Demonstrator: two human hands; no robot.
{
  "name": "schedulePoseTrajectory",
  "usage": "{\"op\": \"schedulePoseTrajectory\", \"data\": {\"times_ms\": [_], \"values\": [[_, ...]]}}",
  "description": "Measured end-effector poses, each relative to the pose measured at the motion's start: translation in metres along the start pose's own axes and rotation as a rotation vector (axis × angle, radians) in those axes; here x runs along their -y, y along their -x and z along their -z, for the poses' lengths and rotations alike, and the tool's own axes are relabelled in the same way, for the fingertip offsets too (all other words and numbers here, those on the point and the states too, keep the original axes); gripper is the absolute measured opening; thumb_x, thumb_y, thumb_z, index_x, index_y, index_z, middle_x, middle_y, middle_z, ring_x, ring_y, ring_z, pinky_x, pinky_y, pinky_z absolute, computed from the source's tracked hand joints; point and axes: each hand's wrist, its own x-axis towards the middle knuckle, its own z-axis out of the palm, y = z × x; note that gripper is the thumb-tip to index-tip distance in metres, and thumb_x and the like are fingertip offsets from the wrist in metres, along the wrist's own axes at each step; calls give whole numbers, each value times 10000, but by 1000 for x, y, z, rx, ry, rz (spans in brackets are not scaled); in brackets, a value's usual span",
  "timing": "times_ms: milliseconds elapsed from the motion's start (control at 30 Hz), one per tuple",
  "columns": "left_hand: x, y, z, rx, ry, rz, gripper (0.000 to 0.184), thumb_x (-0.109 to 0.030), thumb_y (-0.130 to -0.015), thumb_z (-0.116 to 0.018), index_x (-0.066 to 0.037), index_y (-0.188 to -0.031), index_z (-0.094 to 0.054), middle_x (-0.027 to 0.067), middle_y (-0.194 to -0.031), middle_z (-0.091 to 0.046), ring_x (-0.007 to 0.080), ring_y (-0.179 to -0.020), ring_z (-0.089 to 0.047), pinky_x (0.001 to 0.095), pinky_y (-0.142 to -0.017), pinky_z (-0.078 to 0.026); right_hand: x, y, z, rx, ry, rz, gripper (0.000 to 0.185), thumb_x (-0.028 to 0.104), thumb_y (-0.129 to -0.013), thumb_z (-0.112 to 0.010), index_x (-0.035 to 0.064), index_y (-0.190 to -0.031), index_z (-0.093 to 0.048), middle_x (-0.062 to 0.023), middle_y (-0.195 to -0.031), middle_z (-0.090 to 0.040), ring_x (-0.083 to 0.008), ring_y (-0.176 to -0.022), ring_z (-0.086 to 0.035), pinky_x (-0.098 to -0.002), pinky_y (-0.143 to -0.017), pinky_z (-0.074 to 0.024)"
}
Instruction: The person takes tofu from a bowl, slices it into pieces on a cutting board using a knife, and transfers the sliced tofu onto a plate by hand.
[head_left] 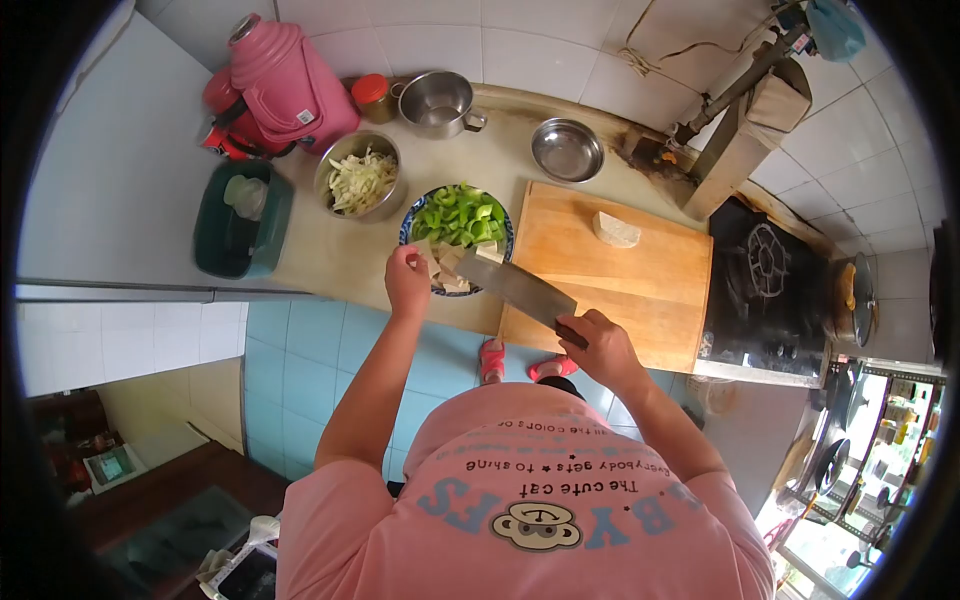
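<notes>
My right hand (602, 348) grips the handle of a cleaver (530, 292). Its broad blade points left, and the tip end reaches over a blue-rimmed plate (404, 232). On that plate lie cut green peppers (460, 215) at the far side and pale beige slices (455, 272) at the near side. At the plate's left edge is my left hand (408, 280), its fingers pinched together against a pale slice (428, 257). A pale cut block (616, 230) rests on the wooden cutting board (570, 215), apart from both hands.
Left of the plate stand a metal bowl of shredded pale vegetable (362, 182) and a green basin (210, 255). Behind are a red-lidded jar (373, 98), a metal pot (437, 103), a metal bowl (567, 150) and a pink thermos (290, 85). A gas stove (760, 280) adjoins the board's right.
</notes>
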Motion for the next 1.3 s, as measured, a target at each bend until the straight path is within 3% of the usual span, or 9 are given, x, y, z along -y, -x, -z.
{"op": "schedulePoseTrajectory", "data": {"times_ms": [100, 167, 233, 267, 400, 767, 1033, 1133, 1300], "values": [[-45, -3, 15, 76, 96, -113, 265, -158, -863, -764, -47, -1077, -653, 88, -1025, -673, 229, -828, -659, 358, -757, -539, -4, 3, -1, -14, 49, 32, 343, 158, -797, -786, 127, -1132, -718, -105, -882, -639, -333, -733, -674, -419, -654, -565], [-65, -9, 20, 182, 80, -203, 346, -177, -821, -802, -66, -1111, -651, 103, -1102, -643, 267, -937, -648, 378, -829, -528, -4, 5, 0, -17, 65, 41, 339, 153, -792, -785, 131, -1124, -722, -103, -871, -634, -331, -725, -671, -418, -647, -564], [-93, -9, 21, 326, -54, -616, 397, -187, -778, -837, -68, -1104, -645, 125, -1121, -619, 323, -1083, -598, 430, -914, -505, -1, 5, 2, -9, 97, 56, 317, 113, -791, -795, 90, -1101, -730, -108, -865, -643, -319, -717, -671, -398, -640, -562], [-99, -7, 18, 380, -96, -640, 475, -213, -731, -868, -83, -1133, -651, 119, -1156, -603, 338, -1138, -567, 443, -971, -480, -1, 4, 2, -12, 97, 53, 317, 113, -791, -795, 90, -1101, -730, -108, -865, -643, -319, -717, -671, -398, -640, -562], [-105, -10, 0, 435, -251, -671, 523, -224, -692, -879, -99, -1151, -664, 110, -1172, -601, 327, -1134, -578, 435, -961, -490, -4, 5, 0, -39, 122, 117, 282, 128, -790, -777, 113, -1067, -725, -105, -836, -624, -308, -696, -660, -407, -619, -552], [-93, -27, -20, 304, -191, -707, 452, -156, -773, -823, -78, -1171, -624, 118, -1207, -577, 358, -1128, -560, 462, -949, -467, -15, 69, 34, -117, 158, 65, 315, 172, -758, -822, 121, -1053, -724, -86, -807, -617, -295, -684, -652, -402, -633, -554], [-212, -10, -98, 481, -50, -921, 539, -142, -775, -822, -77, -1256, -589, 135, -1262, -578, 355, -1193, -551, 444, -1022, -458, -30, 158, 64, -435, -13, -293, 356, 20, -772, -806, 54, -1108, -692, -128, -873, -659, -296, -736, -691, -377, -658, -567], [-246, 13, -147, 679, -161, -986, 671, -174, -749, -841, -95, -1348, -550, 101, -1344, -560, 304, -1261, -532, 461, -1016, -459, -34, 173, 70, -543, -139, -503, 351, 37, -774, -812, 36, -1103, -688, -151, -904, -659, -313, -802, -678, -366, -722, -551], [-263, 37, -216, 748, -431, -1029, 789, -196, -754, -819, -149, -1461, -474, 56, -1429, -520, 252, -1347, -478, 501, -1081, -389, -43, 204, 67, -620, -161, -628, 343, 36, -777, -808, 23, -1097, -686, -137, -903, -661, -271, -784, -669, -348, -709, -540]]}}
